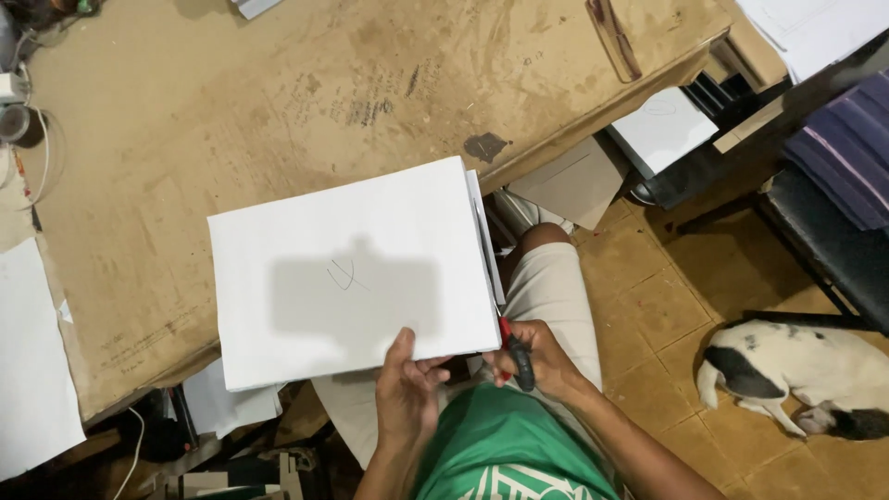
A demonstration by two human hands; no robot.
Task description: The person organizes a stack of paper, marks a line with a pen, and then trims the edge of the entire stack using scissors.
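Observation:
My left hand (407, 389) grips the near edge of a stack of white sheets (352, 273), thumb on top. The top sheet bears a small pen mark at its middle and a grey shadow. The stack rests partly on the worn brown table (231, 120) and overhangs my lap. My right hand (537, 356) is closed around a tool with a red and black handle (517, 352), held against the stack's near right corner. What the tool's tip is doing is hidden behind the paper.
A white and black dog (796, 370) lies on the tiled floor at the right. White boards (662, 130) and cardboard lean under the table's right end. A white sheet (32, 370) lies at the left edge. Cables (28, 139) sit at the table's far left. A dark bench (833, 241) stands at the right.

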